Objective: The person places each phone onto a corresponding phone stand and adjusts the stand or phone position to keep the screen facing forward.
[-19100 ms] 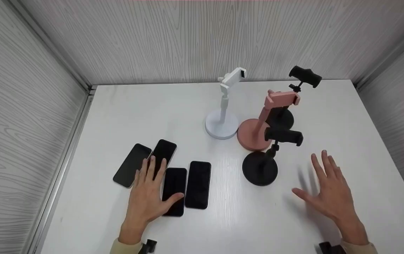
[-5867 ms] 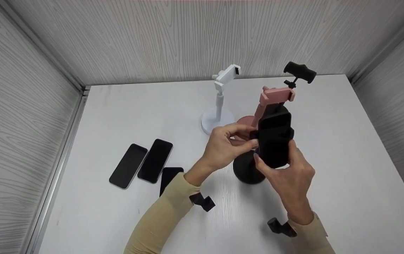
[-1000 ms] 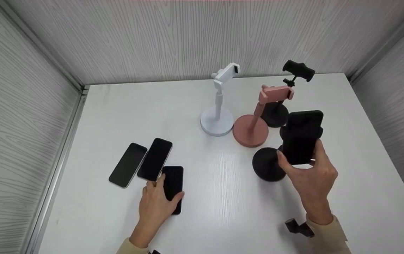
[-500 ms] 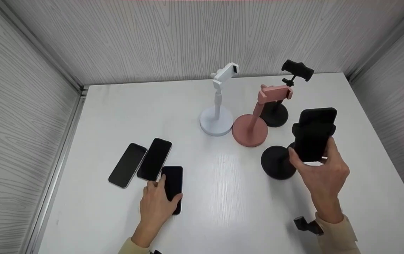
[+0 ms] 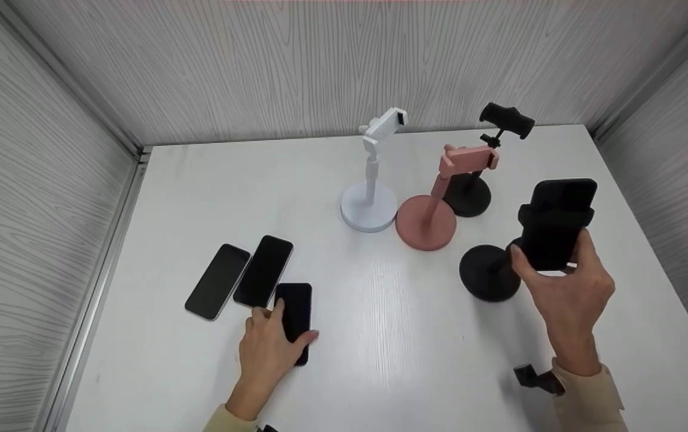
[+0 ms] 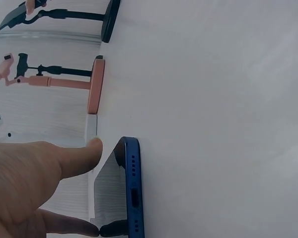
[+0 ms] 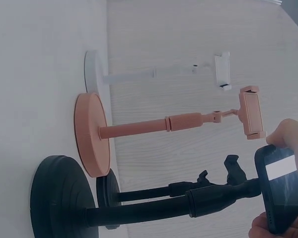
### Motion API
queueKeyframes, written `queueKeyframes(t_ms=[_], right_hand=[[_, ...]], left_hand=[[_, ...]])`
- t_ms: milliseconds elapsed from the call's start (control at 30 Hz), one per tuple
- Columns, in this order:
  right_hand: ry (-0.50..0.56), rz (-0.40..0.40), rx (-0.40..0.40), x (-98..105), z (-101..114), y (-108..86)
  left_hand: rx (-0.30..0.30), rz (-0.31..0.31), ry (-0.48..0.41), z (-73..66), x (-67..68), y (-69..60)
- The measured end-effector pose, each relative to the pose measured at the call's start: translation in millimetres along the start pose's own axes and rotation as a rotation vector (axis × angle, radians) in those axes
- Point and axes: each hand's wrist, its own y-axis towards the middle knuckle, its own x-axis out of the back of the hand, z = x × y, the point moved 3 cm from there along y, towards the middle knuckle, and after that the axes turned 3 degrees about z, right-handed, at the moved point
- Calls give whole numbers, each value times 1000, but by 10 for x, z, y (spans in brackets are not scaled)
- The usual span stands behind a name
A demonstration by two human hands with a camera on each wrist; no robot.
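Gripping at the right: the right hand (image 5: 572, 294) holds the mounted phone (image 5: 551, 243) in the right of the frame, thumb on one lower side, fingers on the other; this grip is narrowed to the phone's width.
Front black phone stand: its clamp (image 5: 587, 216) crosses the mounted phone above the hand, and its round base (image 5: 483, 271) appears to rest on the bench (image 5: 380, 342). Holding the lower end probably keeps fingers off the clamp.
Left grip: the left hand (image 5: 267, 348) lies lower left of centre, a fingertip touching the screen of the nearest phone (image 5: 297, 307), thumb spread wide; it encloses nothing. This looks more like steadying than lifting.
Loose phones: the nearest phone, the middle phone (image 5: 263, 270) and the leftmost phone (image 5: 218, 281) lie flat left of centre, screens up, grouped within the left hand's reach.
Unfilled stands: white stand (image 5: 369, 207), pink stand (image 5: 428, 225) and rear black stand (image 5: 469, 197) cluster right of centre; white and pink bases touch or nearly so.
Bench edges: the rear one runs below the back panel (image 5: 296, 72); the right one slopes beyond the right hand.
Sliding room: a broad gap down the centre separates nearest phone and front stand.
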Motion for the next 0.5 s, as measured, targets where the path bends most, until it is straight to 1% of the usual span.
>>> queueKeyframes(t_ms=[167,500], right_hand=[[-10,-8,-32,25,-52,52],[-37,-41,-25,81,-162,183]], left_hand=[[-6,-8,16,-3,-12,9],[-17,-49,4,-33,-10,9]])
